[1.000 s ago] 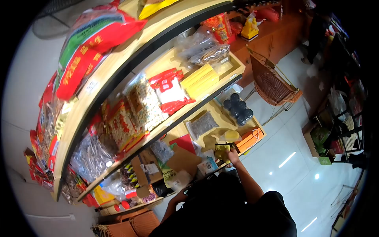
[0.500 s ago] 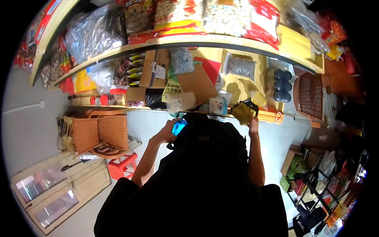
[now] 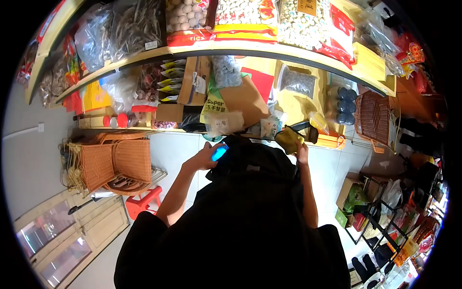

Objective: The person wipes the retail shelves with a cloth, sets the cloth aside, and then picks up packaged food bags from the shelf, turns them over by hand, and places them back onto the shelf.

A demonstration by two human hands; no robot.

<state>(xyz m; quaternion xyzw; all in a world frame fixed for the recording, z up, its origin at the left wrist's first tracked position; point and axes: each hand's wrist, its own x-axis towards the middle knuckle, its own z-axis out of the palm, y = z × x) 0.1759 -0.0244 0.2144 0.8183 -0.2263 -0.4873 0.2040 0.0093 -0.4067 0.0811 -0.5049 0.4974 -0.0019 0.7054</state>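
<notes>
My left hand point(image 3: 205, 159) is closed around a small, glossy bright blue object point(image 3: 220, 152) at the left of my dark clothing; its kind cannot be made out. On the other side, my right hand point(image 3: 301, 153) grips a crumpled yellow cloth point(image 3: 288, 140), held just in front of the lower shelf's edge. Close to the cloth lie a dark, tray-like item point(image 3: 310, 133) and a clear bag with something yellow point(image 3: 318, 121). A green and tan bag marked "super" point(image 3: 215, 107) lies on the lower shelf, beyond my left hand.
The upper shelf point(image 3: 202, 48) overhangs the lower one and carries bags of dried goods. Wicker chairs point(image 3: 131, 159) and a red stool point(image 3: 143, 201) stand at left. A wicker basket point(image 3: 373, 113) and a loaded black rack point(image 3: 382, 226) are at right.
The view has shifted slightly. My right hand has moved a little left with the yellow cloth, and the dark tray-like item now shows more clearly beside it. My left hand keeps its hold.
</notes>
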